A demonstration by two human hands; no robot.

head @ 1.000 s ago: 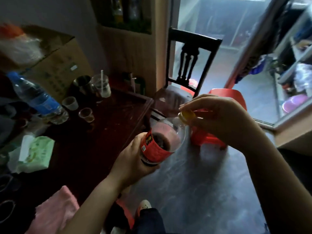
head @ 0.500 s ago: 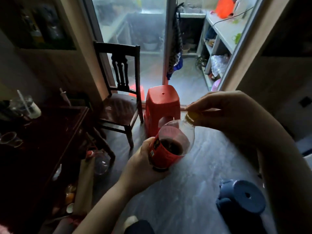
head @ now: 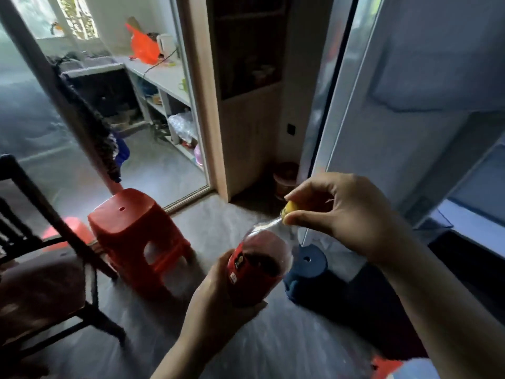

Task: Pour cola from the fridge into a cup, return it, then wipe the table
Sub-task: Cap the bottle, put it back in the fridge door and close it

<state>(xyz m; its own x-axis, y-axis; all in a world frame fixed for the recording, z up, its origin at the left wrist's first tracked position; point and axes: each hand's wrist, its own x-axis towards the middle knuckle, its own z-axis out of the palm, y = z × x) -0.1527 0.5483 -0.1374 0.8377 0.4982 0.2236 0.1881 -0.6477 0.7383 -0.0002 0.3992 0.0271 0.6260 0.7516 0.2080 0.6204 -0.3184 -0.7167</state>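
Note:
A cola bottle [head: 257,265] with a red label and a little dark cola in it tilts up to the right in the lower middle of the view. My left hand [head: 216,302] grips its lower body from below. My right hand [head: 344,214] pinches the yellow cap [head: 289,208] on the bottle's neck between thumb and fingers. The white fridge [head: 410,105] stands at the right, with its door shut as far as I can see. The table and the cup are out of view.
A red plastic stool [head: 136,236] stands on the grey floor left of the bottle. A dark wooden chair [head: 35,269] is at the far left. A blue stool [head: 306,269] lies just behind the bottle by the fridge. A wooden cabinet [head: 246,119] fills the middle back.
The view has swung right, from the table past the chair and red stool to the fridge. Both hands kept hold of the bottle and its cap throughout.

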